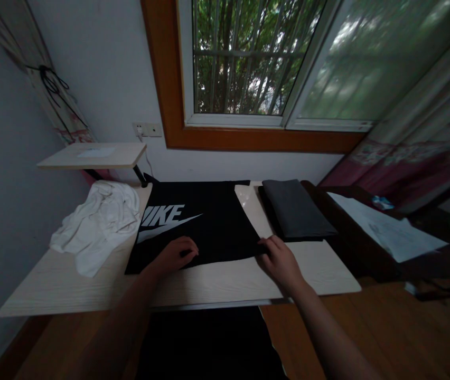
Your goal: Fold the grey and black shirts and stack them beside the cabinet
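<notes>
A black T-shirt [217, 221] with a white printed logo lies folded and mostly flat on the pale wooden table [225, 287]. My right hand [280, 261] pinches its near right corner between thumb and fingers. Over the near edge of the cloth, left of the middle, my left hand [175, 256] rests with loosely curled fingers and a gap at the thumb; no cloth shows gripped in it. To the right, a folded dark grey garment [298, 208] lies on top of a black one. A crumpled white garment [102, 221] sits at the left.
A small raised shelf [94, 155] stands at the back left on a black leg. Behind the table are a wall socket [147, 130] and a wood-framed window [249, 138]. A dark surface at the right carries a white sheet [387, 227]. Curtains hang on both sides.
</notes>
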A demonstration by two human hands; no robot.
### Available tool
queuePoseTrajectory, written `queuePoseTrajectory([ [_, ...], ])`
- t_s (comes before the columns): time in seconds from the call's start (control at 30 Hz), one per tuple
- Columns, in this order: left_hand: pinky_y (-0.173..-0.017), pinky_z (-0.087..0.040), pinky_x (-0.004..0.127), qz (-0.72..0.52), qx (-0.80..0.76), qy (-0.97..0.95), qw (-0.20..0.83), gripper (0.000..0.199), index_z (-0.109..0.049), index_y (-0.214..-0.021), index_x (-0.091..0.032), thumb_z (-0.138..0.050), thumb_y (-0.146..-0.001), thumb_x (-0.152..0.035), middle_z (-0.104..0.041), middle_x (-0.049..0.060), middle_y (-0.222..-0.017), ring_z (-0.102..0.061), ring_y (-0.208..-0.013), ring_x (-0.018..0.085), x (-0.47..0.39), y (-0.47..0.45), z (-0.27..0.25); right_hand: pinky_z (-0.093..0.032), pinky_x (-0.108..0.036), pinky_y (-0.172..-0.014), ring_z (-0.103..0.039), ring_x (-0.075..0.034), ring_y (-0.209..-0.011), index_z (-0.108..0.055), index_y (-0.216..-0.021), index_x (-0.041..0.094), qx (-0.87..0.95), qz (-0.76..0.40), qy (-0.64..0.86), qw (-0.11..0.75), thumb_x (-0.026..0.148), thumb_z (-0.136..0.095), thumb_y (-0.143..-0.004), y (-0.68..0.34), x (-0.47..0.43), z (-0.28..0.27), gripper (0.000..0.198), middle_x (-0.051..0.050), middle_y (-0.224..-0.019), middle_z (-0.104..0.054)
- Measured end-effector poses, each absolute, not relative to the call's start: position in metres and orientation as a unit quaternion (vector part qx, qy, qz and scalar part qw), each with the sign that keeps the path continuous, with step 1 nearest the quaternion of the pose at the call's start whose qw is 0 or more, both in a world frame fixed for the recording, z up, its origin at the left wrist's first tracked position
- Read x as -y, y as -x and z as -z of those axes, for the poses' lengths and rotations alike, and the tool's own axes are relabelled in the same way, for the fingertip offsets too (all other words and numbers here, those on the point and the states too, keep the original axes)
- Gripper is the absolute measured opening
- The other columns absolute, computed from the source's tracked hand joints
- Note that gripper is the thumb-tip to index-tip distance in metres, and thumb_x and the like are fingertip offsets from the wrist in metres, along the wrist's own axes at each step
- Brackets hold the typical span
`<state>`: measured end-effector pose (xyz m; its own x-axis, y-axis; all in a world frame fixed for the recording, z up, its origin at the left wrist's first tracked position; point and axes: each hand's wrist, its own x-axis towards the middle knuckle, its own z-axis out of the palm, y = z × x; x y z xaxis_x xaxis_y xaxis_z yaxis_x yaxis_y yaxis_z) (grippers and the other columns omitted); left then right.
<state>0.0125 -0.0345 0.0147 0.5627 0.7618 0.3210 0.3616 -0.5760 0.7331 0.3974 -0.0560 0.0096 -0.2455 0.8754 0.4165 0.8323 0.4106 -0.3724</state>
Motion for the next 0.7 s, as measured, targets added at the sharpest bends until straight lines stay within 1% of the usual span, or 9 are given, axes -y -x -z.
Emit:
queuePoseTrajectory([
  [0.17,-0.095,-0.050,0.036,-0.311,-0.355,-0.823,0.317,0.019,-0.072,-0.100,-0.021,-0.056,-0.098,-0.031,-0.071,0.007,-0.104,-0.064,-0.101,0.018,0.034,-0.008,-0.012,-0.052,-0.039,-0.083,-0.059,-0.026,-0.093,-0.068,-0.105,0.023,0.794,-0.008,0.524,0.307,0.011,-0.054,-0.081,-0.415,0.061,-0.016,0.031,-0.009,-0.096,-0.058],
  [0.27,-0.100,-0.047,0.038,-0.311,-0.369,-0.822,0.302,0.019,-0.072,-0.102,-0.022,-0.057,-0.098,-0.033,-0.071,0.007,-0.109,-0.063,-0.108,0.020,0.034,-0.006,-0.012,-0.050,-0.038,-0.081,-0.056,-0.025,-0.093,-0.069,-0.099,0.021,0.820,0.001,0.496,0.286,0.009,-0.053,-0.080,-0.420,0.061,-0.017,0.028,-0.009,-0.095,-0.058],
  [0.37,-0.106,-0.045,0.040,-0.306,-0.376,-0.822,0.299,0.019,-0.072,-0.107,-0.023,-0.058,-0.097,-0.032,-0.070,0.007,-0.118,-0.060,-0.117,0.021,0.036,-0.005,-0.014,-0.048,-0.038,-0.083,-0.054,-0.025,-0.093,-0.069,-0.094,0.019,0.836,0.004,0.484,0.257,0.007,-0.052,-0.080,-0.421,0.062,-0.020,0.025,-0.010,-0.095,-0.059],
  [0.43,-0.107,-0.044,0.039,-0.290,-0.378,-0.824,0.306,0.020,-0.071,-0.111,-0.024,-0.058,-0.097,-0.032,-0.069,0.007,-0.122,-0.059,-0.119,0.021,0.038,-0.004,-0.017,-0.046,-0.038,-0.083,-0.054,-0.025,-0.092,-0.068,-0.091,0.019,0.844,0.001,0.482,0.234,0.006,-0.052,-0.079,-0.420,0.062,-0.022,0.024,-0.009,-0.092,-0.060],
  [0.57,-0.101,-0.047,0.037,-0.240,-0.404,-0.820,0.327,0.022,-0.072,-0.111,-0.024,-0.057,-0.098,-0.034,-0.070,0.006,-0.114,-0.063,-0.110,0.020,0.040,0.001,-0.022,-0.044,-0.038,-0.083,-0.054,-0.024,-0.088,-0.068,-0.080,0.020,0.862,-0.018,0.466,0.196,0.005,-0.052,-0.074,-0.422,0.062,-0.024,0.023,-0.007,-0.084,-0.062],
  [0.63,-0.096,-0.049,0.035,-0.223,-0.414,-0.812,0.345,0.024,-0.072,-0.110,-0.024,-0.057,-0.097,-0.036,-0.070,0.006,-0.111,-0.064,-0.105,0.019,0.042,0.005,-0.024,-0.044,-0.037,-0.084,-0.055,-0.024,-0.086,-0.068,-0.076,0.020,0.867,-0.030,0.460,0.190,0.006,-0.051,-0.076,-0.424,0.060,-0.025,0.022,-0.006,-0.080,-0.063],
  [0.7,-0.095,-0.050,0.033,-0.210,-0.416,-0.806,0.365,0.026,-0.072,-0.112,-0.024,-0.057,-0.097,-0.038,-0.070,0.005,-0.112,-0.065,-0.104,0.019,0.042,0.008,-0.027,-0.045,-0.037,-0.084,-0.056,-0.023,-0.085,-0.069,-0.077,0.021,0.861,-0.037,0.466,0.199,0.006,-0.050,-0.080,-0.423,0.057,-0.026,0.024,-0.006,-0.081,-0.064],
])
